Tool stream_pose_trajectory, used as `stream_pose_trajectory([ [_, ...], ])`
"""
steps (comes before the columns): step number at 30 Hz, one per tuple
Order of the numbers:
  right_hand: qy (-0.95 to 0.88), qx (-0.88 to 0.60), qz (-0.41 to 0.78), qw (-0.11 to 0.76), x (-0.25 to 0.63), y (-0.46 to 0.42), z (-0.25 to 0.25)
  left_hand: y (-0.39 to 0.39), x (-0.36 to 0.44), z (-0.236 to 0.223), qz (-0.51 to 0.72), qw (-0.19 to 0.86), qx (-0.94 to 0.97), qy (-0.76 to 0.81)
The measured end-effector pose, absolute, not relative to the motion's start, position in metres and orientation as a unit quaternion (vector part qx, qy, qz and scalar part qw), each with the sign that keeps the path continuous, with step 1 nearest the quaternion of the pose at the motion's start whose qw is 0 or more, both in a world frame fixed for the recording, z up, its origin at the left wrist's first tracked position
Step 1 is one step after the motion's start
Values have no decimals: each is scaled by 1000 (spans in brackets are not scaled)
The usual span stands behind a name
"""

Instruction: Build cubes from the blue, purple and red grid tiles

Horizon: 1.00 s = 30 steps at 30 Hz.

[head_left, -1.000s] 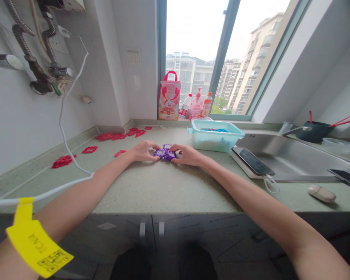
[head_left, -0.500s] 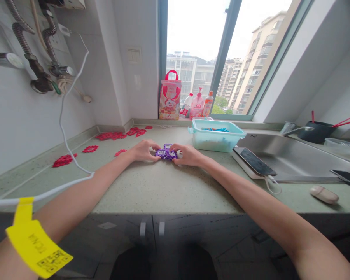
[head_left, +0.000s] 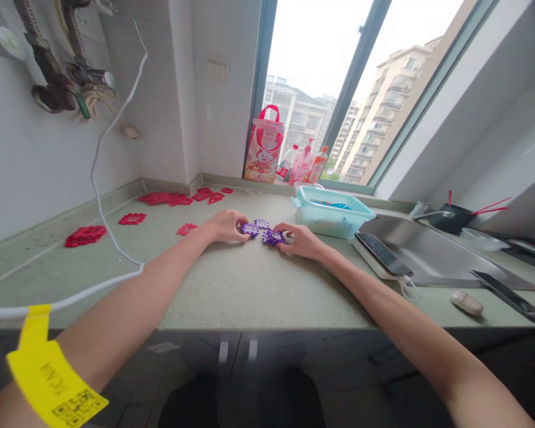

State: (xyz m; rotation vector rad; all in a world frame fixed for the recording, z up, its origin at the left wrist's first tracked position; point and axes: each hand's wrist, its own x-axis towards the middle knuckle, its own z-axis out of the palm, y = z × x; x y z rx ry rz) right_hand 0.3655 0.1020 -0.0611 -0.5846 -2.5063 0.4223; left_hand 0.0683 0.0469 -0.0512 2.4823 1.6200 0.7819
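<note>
Over the middle of the counter, my left hand (head_left: 229,226) grips a purple interlocking building piece (head_left: 250,229) between thumb and fingers. My right hand (head_left: 304,240) pinches another purple piece, or a small stack of them (head_left: 273,237), just to the right. Between and slightly behind these lies a third purple piece (head_left: 261,223) with a pale centre, close to the left one; I cannot tell whether the two touch. Left of my hands a single red notched piece (head_left: 187,229) rests on the counter.
More red pieces lie at the left in a pile (head_left: 85,235) and along the wall (head_left: 164,199). A light-blue bin (head_left: 334,220) holding blue pieces stands behind my right hand. Right of it are a phone (head_left: 383,253), a steel sink (head_left: 432,252) and a beige oval object (head_left: 466,303). A white cable (head_left: 98,178) hangs at left.
The purple pieces, bunched together before, now show a gap, with the right-hand one drawn apart to the right. The view has turned and tilted somewhat.
</note>
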Motion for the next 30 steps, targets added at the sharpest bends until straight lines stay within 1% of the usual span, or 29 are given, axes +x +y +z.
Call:
stream_pose_trajectory([
  [9,-890,-322,103,307,350,88,-74,48,53,-60,268,29,824,499],
  [16,-878,-373,62,292,336,69,-70,57,53,-61,232,-9,830,508],
  [21,-876,-423,50,227,325,50,-56,65,54,-63,228,-9,820,525],
  [23,-851,-472,46,224,321,22,-54,63,54,-64,233,1,814,533],
  [26,-803,-536,19,259,317,-51,-66,56,55,-66,241,10,795,556],
  [29,-821,-467,-7,330,320,-144,-92,45,57,-65,244,3,786,569],
  [30,-838,-428,-17,338,323,-172,-102,41,57,-64,241,0,787,568],
])
